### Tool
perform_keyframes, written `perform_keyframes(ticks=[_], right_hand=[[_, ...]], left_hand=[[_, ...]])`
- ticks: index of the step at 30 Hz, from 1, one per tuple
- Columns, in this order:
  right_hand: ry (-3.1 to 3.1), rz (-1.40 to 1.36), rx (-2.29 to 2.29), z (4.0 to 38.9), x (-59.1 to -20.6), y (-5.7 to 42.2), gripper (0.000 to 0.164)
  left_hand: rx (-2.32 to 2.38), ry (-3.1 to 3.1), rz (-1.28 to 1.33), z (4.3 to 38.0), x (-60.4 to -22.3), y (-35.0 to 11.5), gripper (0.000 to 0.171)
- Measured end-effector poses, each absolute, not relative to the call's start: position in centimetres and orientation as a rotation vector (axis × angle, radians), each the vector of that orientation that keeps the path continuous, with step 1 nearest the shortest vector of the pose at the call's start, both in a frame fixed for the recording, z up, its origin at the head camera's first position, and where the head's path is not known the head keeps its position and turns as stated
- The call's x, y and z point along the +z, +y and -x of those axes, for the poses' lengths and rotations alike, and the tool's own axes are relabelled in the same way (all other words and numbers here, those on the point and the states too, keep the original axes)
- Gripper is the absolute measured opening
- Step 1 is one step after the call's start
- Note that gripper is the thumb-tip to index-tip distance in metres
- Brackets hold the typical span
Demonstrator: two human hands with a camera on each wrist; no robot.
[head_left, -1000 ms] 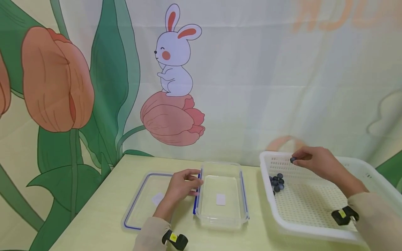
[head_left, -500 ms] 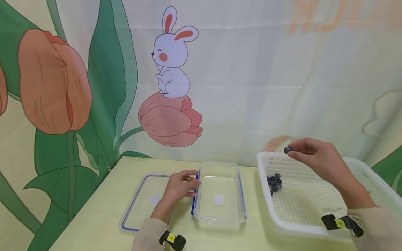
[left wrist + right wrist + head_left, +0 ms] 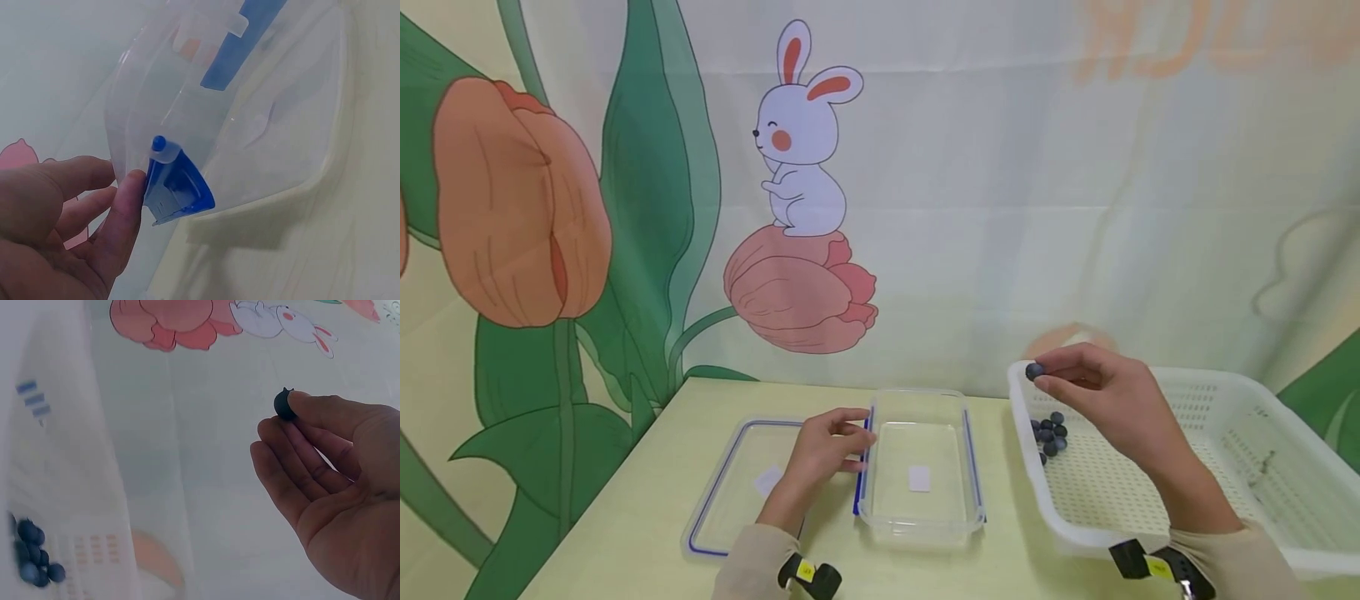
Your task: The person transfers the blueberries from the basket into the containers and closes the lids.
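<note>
Between my right thumb and fingertips I pinch a single blueberry, held above the left rim of the white basket. The right hand has its other fingers bent behind the berry. More blueberries lie in the basket's left corner. My left hand holds the left side of a clear food container by its rim and blue latch. In the left wrist view, fingertips rest against the wall and the blue latch. The container stands upright with its top uncovered; a white label shows at its bottom.
A clear lid with a blue seal lies left of the container, partly behind the left forearm. The white perforated basket stands to the right. A printed fabric backdrop hangs right behind the table.
My right hand has lifted the blueberry from inside the basket and carried it left to the basket's left rim. The left hand stays at the container. The head view has shifted slightly.
</note>
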State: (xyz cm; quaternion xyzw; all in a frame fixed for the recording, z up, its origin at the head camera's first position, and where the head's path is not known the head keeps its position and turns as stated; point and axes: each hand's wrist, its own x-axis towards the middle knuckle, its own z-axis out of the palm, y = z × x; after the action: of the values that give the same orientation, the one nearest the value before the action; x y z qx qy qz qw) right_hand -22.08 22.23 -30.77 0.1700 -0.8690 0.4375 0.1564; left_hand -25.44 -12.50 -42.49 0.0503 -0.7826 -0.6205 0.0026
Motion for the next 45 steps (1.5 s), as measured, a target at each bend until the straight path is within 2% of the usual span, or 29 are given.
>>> perform_keyframes(ticks=[15, 34, 45], right_hand=[[-2.431, -0.611, 1.546, 20.9, -34.3, 18.2, 0.021], [-2.554, -0.935, 1.470, 20.2, -38.4, 12.0, 0.013], [-2.589, -1.013, 1.479, 20.4, -40.1, 10.5, 0.010]], left_hand=[[-1.973, -2.464, -0.152, 25.4, -42.9, -11.8, 0.042], [-1.962, -2.450, -0.159, 25.2, -43.2, -12.3, 0.039], [-1.954, -2.449, -0.151, 25.6, -43.0, -12.3, 0.039]])
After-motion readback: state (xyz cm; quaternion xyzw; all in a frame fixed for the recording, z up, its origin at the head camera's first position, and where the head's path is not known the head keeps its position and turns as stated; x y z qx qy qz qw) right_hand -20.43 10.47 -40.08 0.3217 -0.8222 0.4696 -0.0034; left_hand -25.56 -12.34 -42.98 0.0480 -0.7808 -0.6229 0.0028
